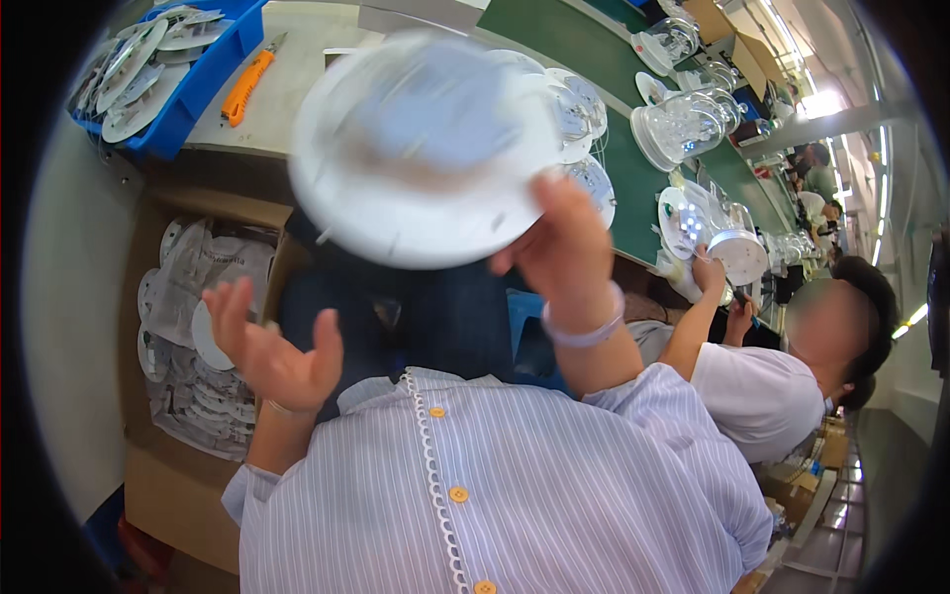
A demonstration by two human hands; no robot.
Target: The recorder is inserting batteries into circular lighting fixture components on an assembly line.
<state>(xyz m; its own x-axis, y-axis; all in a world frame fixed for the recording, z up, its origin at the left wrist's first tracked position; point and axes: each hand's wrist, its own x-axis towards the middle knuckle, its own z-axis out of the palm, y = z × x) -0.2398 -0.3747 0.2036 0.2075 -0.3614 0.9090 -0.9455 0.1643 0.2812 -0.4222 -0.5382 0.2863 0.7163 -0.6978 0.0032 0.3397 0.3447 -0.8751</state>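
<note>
My right hand (574,247) grips the lower right rim of a round white disc (435,223), held up in front of me. The disc is smeared by motion; a grey-blue patch shows at its centre. With fingers spread and palm up, my left hand (277,346) holds nothing. It hovers by an open cardboard box (183,480) that contains many similar white discs (213,401), some in clear plastic wrapping. Behind the raised disc, several more white discs (594,183) with grey-blue centres lie on the green bench, partly hidden.
A blue bin (223,69) full of discs stands at the far left, beside an orange utility knife (247,87). Clear domes on white bases (683,129) line the green bench (604,59). At right, a co-worker in a white shirt (757,396) handles a dome and disc.
</note>
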